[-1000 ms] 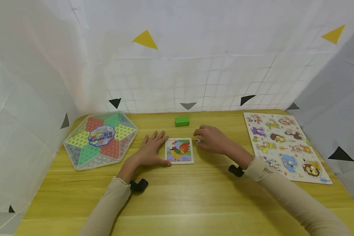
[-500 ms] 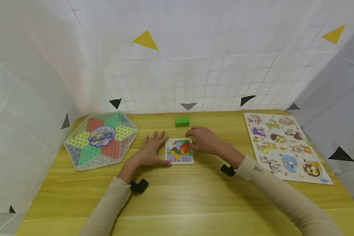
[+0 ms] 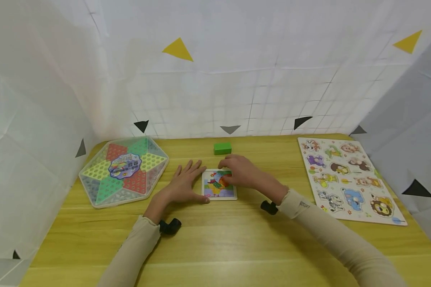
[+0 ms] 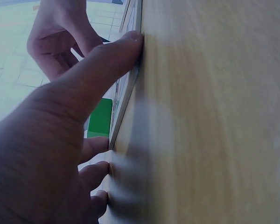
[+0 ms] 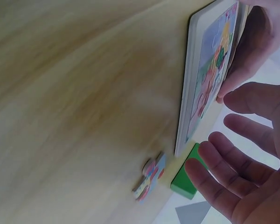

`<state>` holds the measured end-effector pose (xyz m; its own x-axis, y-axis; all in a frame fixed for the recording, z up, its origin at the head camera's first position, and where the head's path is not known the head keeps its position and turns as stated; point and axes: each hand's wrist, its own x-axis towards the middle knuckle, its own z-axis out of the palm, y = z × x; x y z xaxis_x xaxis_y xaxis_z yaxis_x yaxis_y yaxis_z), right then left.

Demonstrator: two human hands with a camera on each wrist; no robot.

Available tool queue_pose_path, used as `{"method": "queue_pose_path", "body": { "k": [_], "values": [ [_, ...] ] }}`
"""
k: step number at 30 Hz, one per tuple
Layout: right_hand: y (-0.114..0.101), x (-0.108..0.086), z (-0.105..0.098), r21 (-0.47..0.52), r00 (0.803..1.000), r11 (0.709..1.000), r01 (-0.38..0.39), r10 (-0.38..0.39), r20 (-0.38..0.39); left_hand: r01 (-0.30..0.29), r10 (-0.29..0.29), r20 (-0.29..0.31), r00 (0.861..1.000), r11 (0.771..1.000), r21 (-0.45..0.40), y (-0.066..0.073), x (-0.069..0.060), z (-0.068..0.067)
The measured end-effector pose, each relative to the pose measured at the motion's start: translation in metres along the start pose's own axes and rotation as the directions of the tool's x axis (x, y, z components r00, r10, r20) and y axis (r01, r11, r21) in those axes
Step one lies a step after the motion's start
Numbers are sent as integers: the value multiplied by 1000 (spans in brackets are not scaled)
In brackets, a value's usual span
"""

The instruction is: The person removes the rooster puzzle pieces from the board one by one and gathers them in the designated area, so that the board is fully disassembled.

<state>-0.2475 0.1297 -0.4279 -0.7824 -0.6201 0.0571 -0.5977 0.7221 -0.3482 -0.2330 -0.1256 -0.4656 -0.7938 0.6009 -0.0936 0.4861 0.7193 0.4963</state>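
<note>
In the head view, spreads the left hand (image 3: 182, 187) along the left edge of the rooster jigsaw puzzle (image 3: 214, 190), likely to brace it flat on the wooden table (image 3: 215, 243); poises the right hand (image 3: 245, 172) over its right part. Cannot tell if touching.

In the left wrist view, sets the thumb against the puzzle's rim, gripping nothing, probably as a stop.

In the right wrist view, bends empty fingers loosely, near a loose jigsaw piece (image 5: 150, 178) and green block (image 5: 184, 181).

On the table (image 3: 215, 243), a hexagonal game box (image 3: 123, 172) lies near the far left corner, a green block (image 3: 222, 149) near the far edge, an animal board (image 3: 351, 177) along the right edge.
</note>
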Motion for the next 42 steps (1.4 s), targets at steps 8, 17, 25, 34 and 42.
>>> {"method": "queue_pose_path", "body": {
  "k": [8, 17, 25, 34, 42],
  "values": [
    [-4, 8, 6, 12, 1000, 1000, 20, -20, 21, -9, 9, -3, 1000, 1000, -5, 0, -1, 0],
    [-10, 16, 11, -14, 999, 999, 40, -39, 16, -21, 22, -17, 1000, 1000, 11, 2, 0, 0],
    [-12, 20, 13, -37, 999, 999, 38, -37, 28, -23, 24, -19, 1000, 1000, 10, 3, -1, -1],
    [-15, 22, 15, -62, 999, 998, 15, -13, 41, -18, 18, -16, 1000, 1000, 5, 3, -1, -1],
    [-18, 24, 15, -71, 997, 997, -18, 23, 71, -21, 21, -18, 1000, 1000, 5, 2, 0, 0]
  ]
}}
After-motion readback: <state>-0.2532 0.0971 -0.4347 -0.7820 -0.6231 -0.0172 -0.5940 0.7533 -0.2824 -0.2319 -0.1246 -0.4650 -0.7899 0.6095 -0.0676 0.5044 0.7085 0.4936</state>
